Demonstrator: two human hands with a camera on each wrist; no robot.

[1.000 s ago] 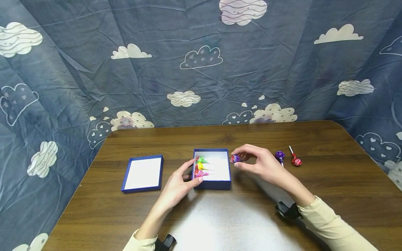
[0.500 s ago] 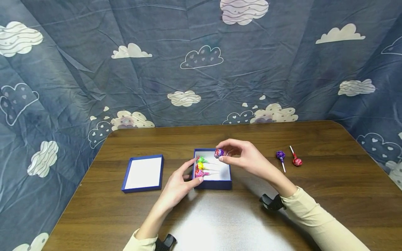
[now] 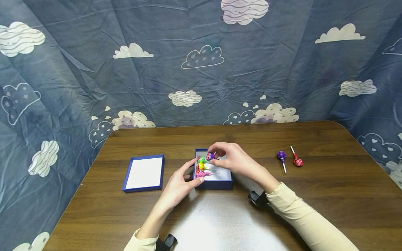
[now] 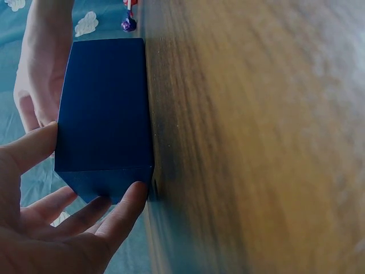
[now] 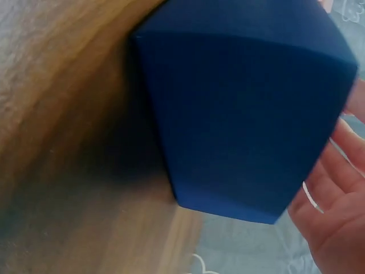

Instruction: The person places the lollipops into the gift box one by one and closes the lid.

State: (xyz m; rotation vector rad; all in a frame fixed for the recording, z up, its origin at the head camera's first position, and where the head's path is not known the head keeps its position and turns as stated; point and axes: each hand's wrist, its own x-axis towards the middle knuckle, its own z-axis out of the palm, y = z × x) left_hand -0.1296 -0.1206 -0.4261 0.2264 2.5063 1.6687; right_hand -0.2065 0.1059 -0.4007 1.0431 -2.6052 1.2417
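A small blue box (image 3: 214, 184) with a white inside stands mid-table; several wrapped lollipops (image 3: 201, 166) lie in its left half. My right hand (image 3: 230, 160) reaches over the box and pinches a red-purple lollipop (image 3: 210, 156) just above the others. My left hand (image 3: 179, 183) rests against the box's left front corner with straight fingers (image 4: 122, 212); the wrist views show the box's dark blue walls (image 4: 105, 108) (image 5: 245, 114) close up.
The box's lid (image 3: 143, 173) lies upside down to the left. A purple lollipop (image 3: 281, 156) and a red lollipop (image 3: 297, 161) lie on the wooden table (image 3: 329, 181) to the right. A cloud-print blue cloth (image 3: 201, 59) hangs behind.
My right hand has carried the red-purple lollipop leftward from beside the box to over its inside and lowered it toward the others. The left hand has stayed at the box.
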